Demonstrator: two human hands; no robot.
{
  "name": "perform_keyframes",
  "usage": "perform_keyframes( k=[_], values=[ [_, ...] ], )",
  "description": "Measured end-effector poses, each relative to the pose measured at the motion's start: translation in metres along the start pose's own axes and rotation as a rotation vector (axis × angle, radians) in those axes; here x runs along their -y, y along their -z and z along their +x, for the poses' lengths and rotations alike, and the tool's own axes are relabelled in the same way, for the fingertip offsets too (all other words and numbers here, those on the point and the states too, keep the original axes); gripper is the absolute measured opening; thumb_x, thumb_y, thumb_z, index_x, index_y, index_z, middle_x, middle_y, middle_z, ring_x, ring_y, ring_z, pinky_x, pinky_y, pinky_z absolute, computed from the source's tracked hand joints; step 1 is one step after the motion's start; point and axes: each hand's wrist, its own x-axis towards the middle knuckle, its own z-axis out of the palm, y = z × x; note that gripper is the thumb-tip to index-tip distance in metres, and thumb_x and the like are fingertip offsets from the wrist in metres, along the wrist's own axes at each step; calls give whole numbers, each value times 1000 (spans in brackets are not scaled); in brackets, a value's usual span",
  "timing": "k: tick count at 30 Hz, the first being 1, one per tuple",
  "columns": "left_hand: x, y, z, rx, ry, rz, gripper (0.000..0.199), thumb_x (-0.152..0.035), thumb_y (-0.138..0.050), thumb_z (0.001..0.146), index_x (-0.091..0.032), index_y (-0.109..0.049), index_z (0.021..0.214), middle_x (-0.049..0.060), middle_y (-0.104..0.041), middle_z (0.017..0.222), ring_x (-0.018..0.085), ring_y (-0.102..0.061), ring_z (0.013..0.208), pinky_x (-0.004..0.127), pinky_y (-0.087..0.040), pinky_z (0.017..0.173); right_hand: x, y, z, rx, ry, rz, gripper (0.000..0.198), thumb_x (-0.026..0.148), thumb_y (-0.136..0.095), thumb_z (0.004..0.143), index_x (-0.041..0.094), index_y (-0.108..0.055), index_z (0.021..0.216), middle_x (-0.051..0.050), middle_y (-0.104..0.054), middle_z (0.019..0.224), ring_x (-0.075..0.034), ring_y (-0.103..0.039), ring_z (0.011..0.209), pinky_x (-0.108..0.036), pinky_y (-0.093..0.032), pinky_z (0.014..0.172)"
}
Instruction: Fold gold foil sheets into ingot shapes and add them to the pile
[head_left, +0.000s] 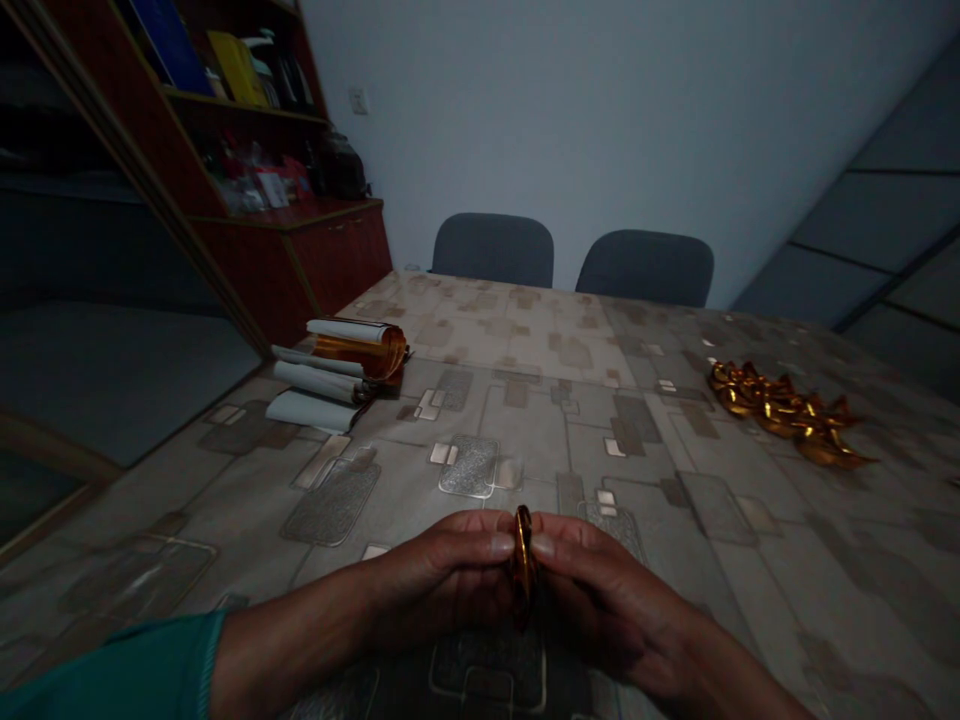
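Note:
A folded piece of shiny gold foil paper (523, 565) stands on edge between my two hands, close to the near side of the table. My left hand (457, 560) pinches it from the left, thumb in front. From the right, my right hand (600, 580) pinches the same piece with thumb and fingers. The lower fingers of both hands are in shadow and hard to make out. Farther off on the right lies a group of folded gold foil shapes (780, 405) with pointed ends. At the left is a stack of curled gold and white paper sheets (337, 375).
A patterned cloth covers the table (525, 420). Two grey chairs (493, 248) stand along its far side by the wall. To the left rises a reddish-brown cabinet (337, 255) with various items on its shelves. The room is dim.

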Motion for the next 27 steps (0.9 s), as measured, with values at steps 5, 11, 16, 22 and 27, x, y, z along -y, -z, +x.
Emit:
perform_keyframes(
  k=[5, 11, 16, 22, 27],
  values=[
    [-2, -2, 1, 23, -11, -30, 23, -29, -68, 86, -13, -69, 103, 9, -69, 94, 14, -63, 80, 27, -44, 81, 4, -5, 0, -23, -11, 161, 30, 38, -80, 77, 12, -70, 88, -1, -60, 67, -7, -51, 53, -15, -40, 47],
    [2, 1, 1, -77, 7, -55, 21, -28, -77, 78, -13, -66, 90, 6, -68, 88, 16, -65, 82, 26, -46, 77, 7, -8, 1, -16, -24, 241, 23, 29, -81, 74, 12, -73, 88, -3, -66, 76, -6, -56, 58, -14, -45, 54],
    [4, 3, 2, -114, -6, -53, 23, -28, -78, 78, -14, -63, 87, 5, -67, 86, 16, -64, 80, 28, -46, 80, 9, -11, 1, -2, 10, 249, 17, 27, -77, 77, 13, -73, 85, -3, -66, 72, -6, -57, 59, -15, -49, 61],
    [3, 0, 4, -101, -50, -44, 31, -30, -79, 78, -15, -60, 99, 7, -67, 92, 17, -67, 82, 26, -48, 74, 6, -7, 2, 15, 6, 208, 18, 29, -73, 81, 13, -71, 90, -1, -62, 63, -6, -52, 49, -14, -43, 47],
    [5, 5, 4, -91, -99, -86, 35, -27, -81, 78, -19, -58, 104, 4, -67, 93, 15, -68, 80, 22, -48, 70, 7, -3, 2, -20, 16, 202, 18, 27, -76, 77, 12, -70, 84, -1, -63, 64, -6, -54, 50, -14, -46, 50]
  ],
)
